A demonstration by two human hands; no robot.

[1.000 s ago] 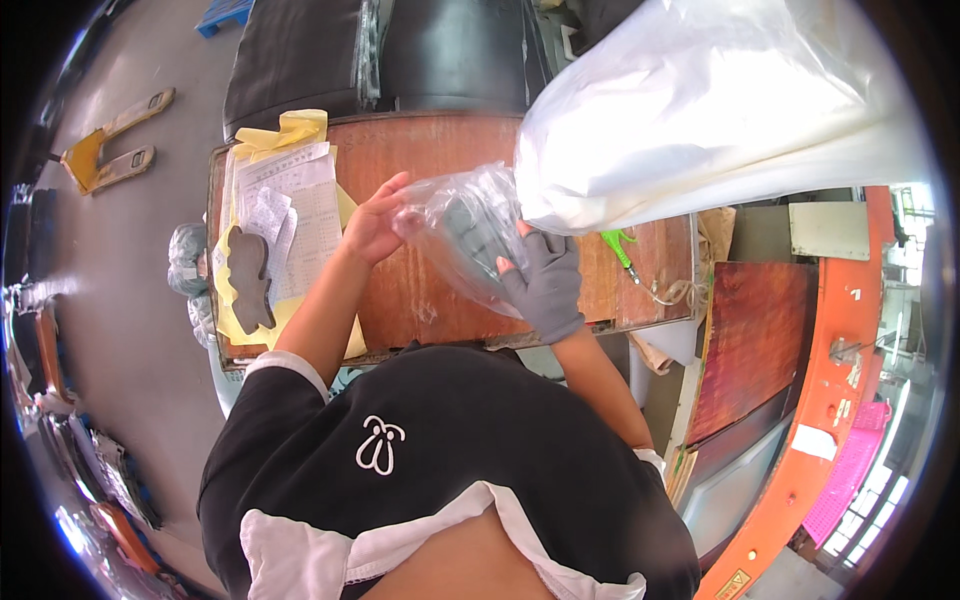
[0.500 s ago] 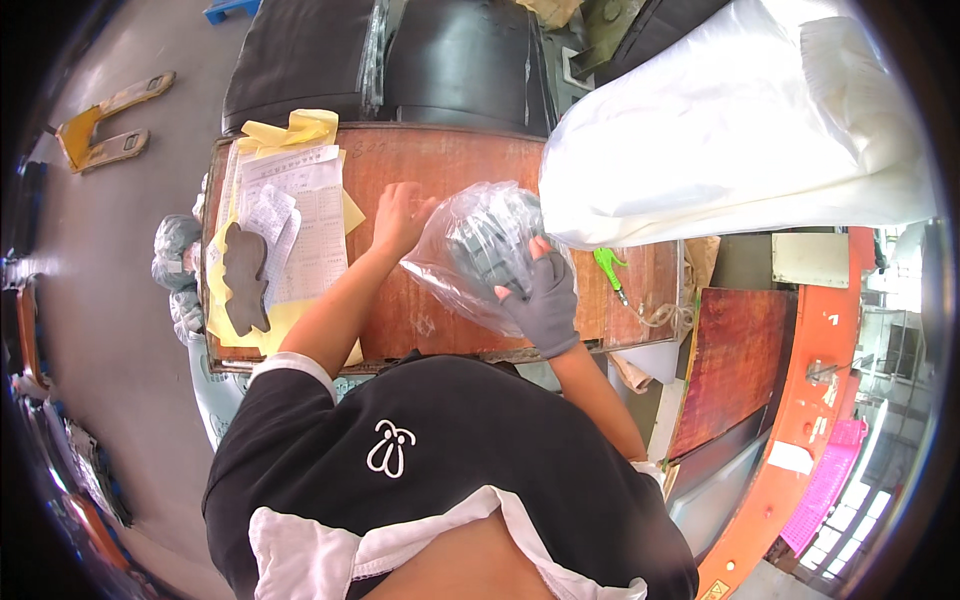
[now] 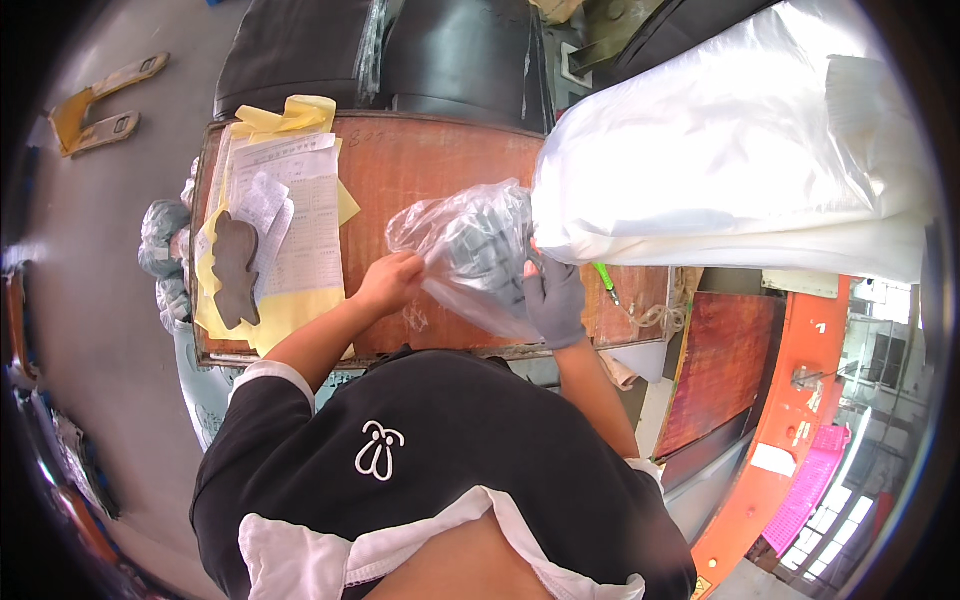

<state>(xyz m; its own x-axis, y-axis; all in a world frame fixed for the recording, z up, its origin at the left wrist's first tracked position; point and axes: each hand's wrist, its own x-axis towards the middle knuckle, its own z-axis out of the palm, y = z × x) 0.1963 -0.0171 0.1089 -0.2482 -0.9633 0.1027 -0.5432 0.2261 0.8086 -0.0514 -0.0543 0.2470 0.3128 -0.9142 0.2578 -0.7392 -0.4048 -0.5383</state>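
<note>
Head view, landmark: the clear plastic bag [image 3: 428, 222], lying crumpled on the reddish-brown wooden tabletop [image 3: 440, 150], with dark grey-green segmented pieces [image 3: 484, 252] visible through its film. Left hand [image 3: 392, 284], bare, is at the bag's left side; thumb and fingers are drawn together, pinched on the film's edge. Right hand [image 3: 557, 303], in a grey glove with bare fingertips, is at the bag's right side, thumb against the film; the other fingers are partly hidden, so whether they clamp the film cannot be told. A large, glossy white plastic bundle [image 3: 690, 170] is immediately right of the bag, overlapping the view of the right fingers. Further right of the bag, past the glove: a green-handled tool [image 3: 606, 281] with a narrow tip, and near it a pale looped cord [image 3: 655, 317]. Well left of the bag: printed paper sheets [image 3: 312, 225] over yellow paper [image 3: 305, 318], with a dark grey wavy-edged flat piece [image 3: 236, 272] on top, at their left side. Beyond the bag, past the tabletop's far edge: black sheeting [image 3: 460, 60]. Far left of the bag, on the floor: a yellow pallet jack [image 3: 72, 122]. Far right: an orange beam [image 3: 775, 425] and a pink perforated basket [image 3: 806, 490].
</note>
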